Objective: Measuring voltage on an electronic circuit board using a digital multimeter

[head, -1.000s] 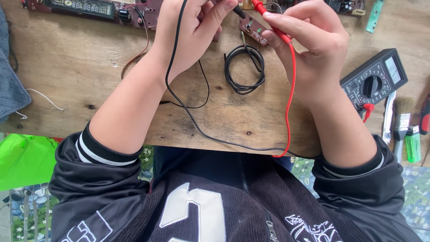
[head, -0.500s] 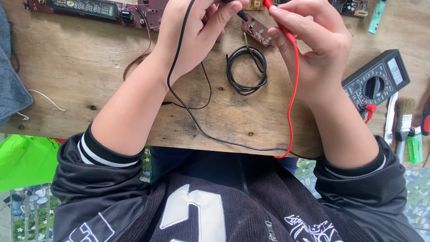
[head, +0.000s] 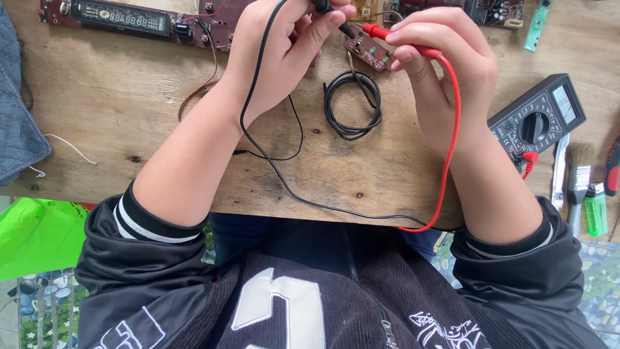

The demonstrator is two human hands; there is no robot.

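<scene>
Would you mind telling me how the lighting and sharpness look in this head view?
Head view: soft, even daylight, with no harsh glare on the wooden table; left hand, right hand and multimeter are sharp; only faint shadows lie under the forearms.

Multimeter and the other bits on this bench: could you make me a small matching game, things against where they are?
Things:
1. red probe
2. black probe
3. multimeter
4. coiled black cable

Places:
A. lying on the wood between the two hands
B. in the left hand
C. at the table's right edge
D. in the right hand

Pairs: 1-D, 2-B, 3-C, 4-A
</scene>
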